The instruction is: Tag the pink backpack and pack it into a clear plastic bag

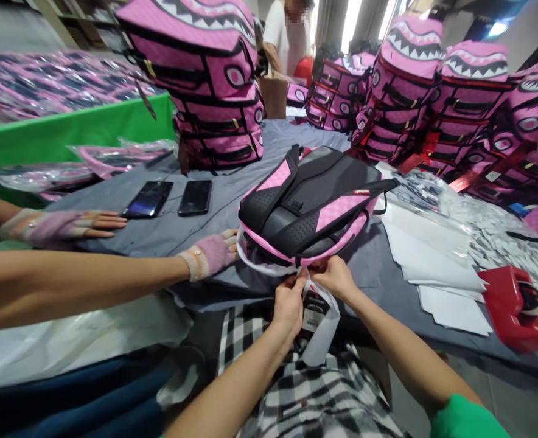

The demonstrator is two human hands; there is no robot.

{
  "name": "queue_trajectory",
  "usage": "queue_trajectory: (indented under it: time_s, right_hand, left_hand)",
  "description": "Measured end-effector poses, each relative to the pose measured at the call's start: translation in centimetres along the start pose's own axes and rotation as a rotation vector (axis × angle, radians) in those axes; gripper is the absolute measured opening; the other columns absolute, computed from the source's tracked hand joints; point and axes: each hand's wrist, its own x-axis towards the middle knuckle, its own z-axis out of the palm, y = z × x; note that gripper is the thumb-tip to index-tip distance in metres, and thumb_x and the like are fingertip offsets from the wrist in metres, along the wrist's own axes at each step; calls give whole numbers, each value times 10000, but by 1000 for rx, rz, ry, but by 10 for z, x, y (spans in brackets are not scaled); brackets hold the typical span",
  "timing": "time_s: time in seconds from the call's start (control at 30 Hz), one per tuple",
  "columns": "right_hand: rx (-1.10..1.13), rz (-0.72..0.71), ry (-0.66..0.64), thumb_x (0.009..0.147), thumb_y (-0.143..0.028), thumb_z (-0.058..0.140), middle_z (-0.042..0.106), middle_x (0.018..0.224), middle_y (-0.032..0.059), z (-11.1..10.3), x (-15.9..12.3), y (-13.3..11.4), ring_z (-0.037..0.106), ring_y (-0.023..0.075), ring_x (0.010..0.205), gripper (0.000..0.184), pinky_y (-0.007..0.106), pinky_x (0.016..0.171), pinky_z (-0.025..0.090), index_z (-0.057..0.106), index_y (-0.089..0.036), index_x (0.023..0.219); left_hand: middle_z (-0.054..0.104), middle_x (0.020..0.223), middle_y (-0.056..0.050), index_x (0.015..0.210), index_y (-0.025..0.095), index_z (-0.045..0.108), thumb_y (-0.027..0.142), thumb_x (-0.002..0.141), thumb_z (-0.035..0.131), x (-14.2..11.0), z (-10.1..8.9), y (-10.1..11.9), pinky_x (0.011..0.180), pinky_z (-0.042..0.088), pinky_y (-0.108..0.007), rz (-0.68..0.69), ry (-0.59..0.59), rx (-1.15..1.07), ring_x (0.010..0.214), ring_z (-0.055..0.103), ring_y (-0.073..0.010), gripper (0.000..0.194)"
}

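Observation:
A pink and black backpack [314,201] lies on the table before me, straps and back panel facing up. At its near edge, a white strip [322,340] curls down beside a dark hang tag with a pale label [313,316]. My left hand [289,306] is closed in a pinch, its fingertips on the white strip just under the bag. Close beside it, my right hand [336,278] is closed too, fingers bent against the backpack's near edge. What its fingertips hold is hidden.
A co-worker's gloved hands [212,254] reach in from the left, one touching the bag's side. Two phones [195,198] lie on the table. Stacked pink backpacks [218,121] stand behind. Paper sheets [433,261] and a red tape dispenser [506,307] are at right. Another person [287,39] stands at the back.

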Motion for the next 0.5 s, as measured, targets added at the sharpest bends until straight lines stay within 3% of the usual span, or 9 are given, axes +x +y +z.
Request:
queue_trajectory:
  time_s: [0.1,0.23,0.33,0.5]
  right_hand:
    - [15,2,71,795,-353,649,637,617,9,0,-7,1,574,165,612,196,249,578,380,725,-190,717]
    - [421,-77,-214,903,-547,515,535,591,-19,-2,-6,9,459,121,563,466,238,567,373,649,-150,698]
    - [608,-25,-344,833,-587,626,578,671,-19,-2,-2,7,501,130,639,438,246,638,431,642,-156,760]
    - [755,73,-413,734,-549,716,687,828,22,5,4,5,619,193,844,402,328,848,481,693,-170,867]
  left_hand:
    - [746,723,-68,764,108,722,524,447,941,-1,0,3,770,544,-328,-12,19,20,778,715,-231,567]
    - [770,814,-89,833,123,734,485,445,959,0,1,3,817,562,-358,-20,-22,-25,846,730,-253,576]
    - [776,847,-87,869,142,733,436,470,962,2,-1,-2,865,560,-375,-14,-17,-43,877,736,-254,546]
    - [763,786,-74,850,136,715,477,469,954,10,-3,-10,894,550,-380,2,-20,-46,894,739,-262,564]
